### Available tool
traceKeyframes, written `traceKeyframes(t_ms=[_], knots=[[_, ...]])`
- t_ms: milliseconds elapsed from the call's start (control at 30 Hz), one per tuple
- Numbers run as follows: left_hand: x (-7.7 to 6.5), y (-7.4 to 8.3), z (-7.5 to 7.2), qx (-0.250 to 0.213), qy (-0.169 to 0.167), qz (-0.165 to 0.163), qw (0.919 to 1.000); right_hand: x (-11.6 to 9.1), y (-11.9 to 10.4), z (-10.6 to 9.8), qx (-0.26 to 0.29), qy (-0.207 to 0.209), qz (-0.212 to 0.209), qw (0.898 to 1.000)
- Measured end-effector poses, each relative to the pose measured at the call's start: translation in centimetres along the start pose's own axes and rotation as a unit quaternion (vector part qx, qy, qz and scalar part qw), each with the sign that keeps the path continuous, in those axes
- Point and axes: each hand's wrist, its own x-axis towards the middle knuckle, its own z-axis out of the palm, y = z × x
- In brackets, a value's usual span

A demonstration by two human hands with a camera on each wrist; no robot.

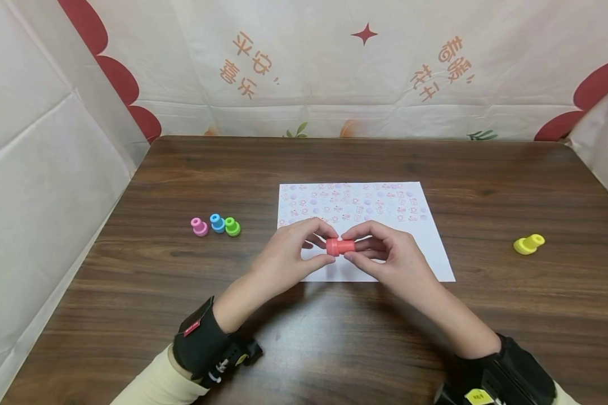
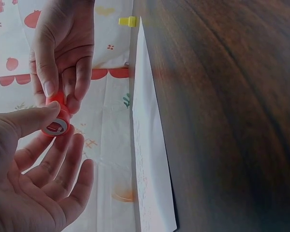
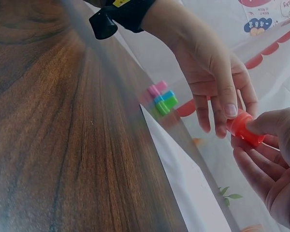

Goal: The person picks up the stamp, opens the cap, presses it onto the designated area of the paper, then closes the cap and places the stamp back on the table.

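Left hand, right hand pinching red stamp, emblem perhaps oval, left wrist only

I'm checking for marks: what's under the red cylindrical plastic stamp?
Around the red stamp, rectangular white paper shows, printed toward its far edge. Whatever the stamp, left hand and right hand cover is hidden.

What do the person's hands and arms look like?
The left hand and right hand are bare, no gloves. Each arm has a wide black wristband; the left one has a little red tag, and a yellow label shows at the right. Sleeves are pale cream.
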Motion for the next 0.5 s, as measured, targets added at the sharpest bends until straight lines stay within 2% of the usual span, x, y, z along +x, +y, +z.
traceKeyframes(t_ms=[200, 400, 500], knots=[[-0.1, 0.0, -0.1, 0.003, -0.003, -0.011, 0.9999, 0.0, 0.0, 0.1, 0.011, 0.0, -0.001, 1.0], [-0.2, 0.5, -0.4, 0.038, 0.015, -0.023, 0.9989, -0.1, 0.2, 0.2, -0.004, 0.015, -0.009, 1.0], [-0.2, 1.0, -0.6, 0.064, 0.009, -0.029, 0.9975, -0.2, 0.2, 0.1, -0.002, 0.018, -0.012, 1.0]])
